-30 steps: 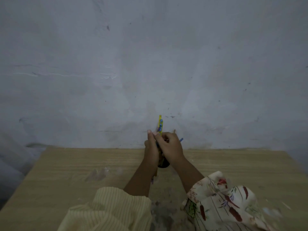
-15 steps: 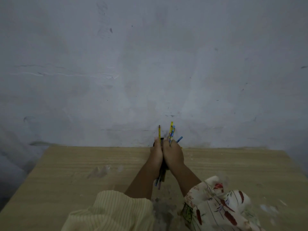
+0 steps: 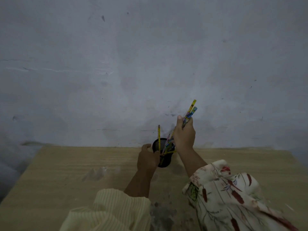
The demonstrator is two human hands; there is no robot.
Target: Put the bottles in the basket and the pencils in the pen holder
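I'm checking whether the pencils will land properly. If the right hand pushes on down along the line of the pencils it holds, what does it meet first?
Probably the open mouth of the black pen holder, which the left hand steadies; depth is uncertain. The right hand has its grip on slanted pencils.

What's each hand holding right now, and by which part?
Right hand grips a bunch of pencils around mid-shaft, their lower ends in the pen holder. Left hand holds the holder by its side wall.

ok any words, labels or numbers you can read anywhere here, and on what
None can be read.
Pencils in the right hand: coloured printed patterns, too small and blurred to read.
Black pen holder, steadied by the left hand: no label visible.
Table and wall: no text.
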